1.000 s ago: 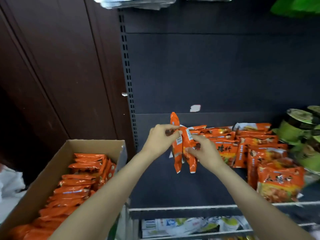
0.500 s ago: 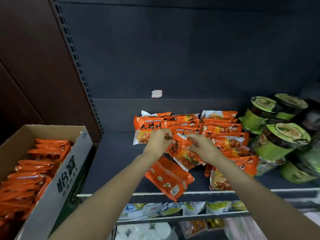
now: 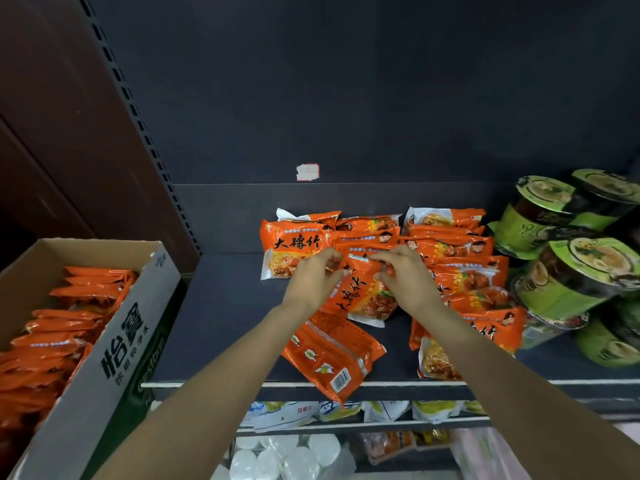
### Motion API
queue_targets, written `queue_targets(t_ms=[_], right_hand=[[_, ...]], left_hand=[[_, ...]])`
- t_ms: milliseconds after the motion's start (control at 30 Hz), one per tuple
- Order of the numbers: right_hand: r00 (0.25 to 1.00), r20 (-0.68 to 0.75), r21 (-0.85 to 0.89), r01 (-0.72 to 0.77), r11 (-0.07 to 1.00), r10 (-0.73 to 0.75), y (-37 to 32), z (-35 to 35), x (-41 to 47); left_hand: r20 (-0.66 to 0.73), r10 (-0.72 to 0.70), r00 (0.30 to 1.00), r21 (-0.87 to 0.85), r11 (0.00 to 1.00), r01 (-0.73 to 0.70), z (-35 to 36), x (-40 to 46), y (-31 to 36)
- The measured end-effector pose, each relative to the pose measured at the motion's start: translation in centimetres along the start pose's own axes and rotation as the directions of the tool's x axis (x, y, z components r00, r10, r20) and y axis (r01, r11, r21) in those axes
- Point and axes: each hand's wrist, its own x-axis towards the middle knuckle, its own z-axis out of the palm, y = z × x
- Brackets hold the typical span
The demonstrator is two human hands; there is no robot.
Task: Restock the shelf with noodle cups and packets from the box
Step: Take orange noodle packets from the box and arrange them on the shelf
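Both hands hold one orange noodle packet [image 3: 360, 296] over the dark shelf [image 3: 225, 306]: my left hand [image 3: 313, 278] pinches its upper left edge and my right hand [image 3: 405, 275] grips its upper right edge. Another orange packet [image 3: 332, 358] lies face down just below it, near the shelf's front rail. Behind and to the right are piles of the same orange packets [image 3: 450, 251]. The cardboard box [image 3: 104, 344] at the left holds several more orange packets [image 3: 59, 327]. Green noodle cups [image 3: 568, 271] are stacked at the shelf's right end.
The shelf's left part beside the perforated upright [image 3: 149, 147] is bare. A white front rail [image 3: 381, 384] edges the shelf. A lower shelf holds pale packets [image 3: 311, 410] and white round lids [image 3: 277, 455]. A small white label [image 3: 307, 172] sticks on the back panel.
The packets, held upright in the air a second ago, came down to the shelf; one now lies by the front rail. Both hands still hold the other packet.
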Motion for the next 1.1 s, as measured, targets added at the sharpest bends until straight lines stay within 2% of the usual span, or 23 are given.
queue_targets(t_ms=[133,267,400,500,600,667,800,900,1000,1100], right_hand=[[0.997,-0.067,-0.127,0.018,0.992,-0.026,-0.3,0.4,-0.2],[0.993,-0.11,-0.187,0.011,0.982,-0.032,0.0,0.8,-0.6],[0.998,0.02,-0.294,0.062,0.954,-0.058,0.0,1.2,-0.9],[0.996,0.075,-0.36,0.078,0.93,-0.054,-0.2,1.7,-1.6],[0.996,0.042,-0.41,0.086,0.908,-0.075,-0.2,2.3,-2.7],[0.995,0.049,-0.42,0.096,0.902,-0.083,-0.1,2.6,-3.4],[0.994,0.085,-0.409,0.097,0.907,-0.068,0.3,3.5,-4.4],[0.994,0.084,-0.371,0.095,0.924,-0.069,0.4,3.8,-4.8],[0.993,0.078,-0.318,0.111,0.942,-0.091,0.5,3.6,-4.8],[0.995,0.053,-0.159,0.095,0.983,-0.087,0.3,2.7,-4.3]], left_hand=[[-0.027,-0.047,0.999,-0.044,0.998,0.046,0.2,0.9,-0.2],[0.103,-0.084,0.991,-0.076,0.993,0.092,0.1,0.5,-0.7],[0.143,-0.081,0.986,-0.069,0.993,0.092,-0.6,-1.5,-2.5],[0.211,-0.055,0.976,0.056,0.997,0.044,-1.8,-3.1,-4.1],[0.338,-0.054,0.94,0.138,0.99,0.007,-2.9,-4.5,-5.3],[0.448,-0.078,0.891,0.164,0.987,0.004,-3.3,-5.4,-6.1],[0.607,-0.085,0.79,0.314,0.939,-0.14,-3.1,-7.0,-7.6],[0.557,-0.04,0.83,0.369,0.907,-0.204,-2.3,-7.4,-8.0],[0.464,0.048,0.885,0.308,0.927,-0.212,-1.7,-7.3,-7.9],[0.345,0.049,0.937,0.234,0.963,-0.137,-1.6,-6.8,-6.8]])
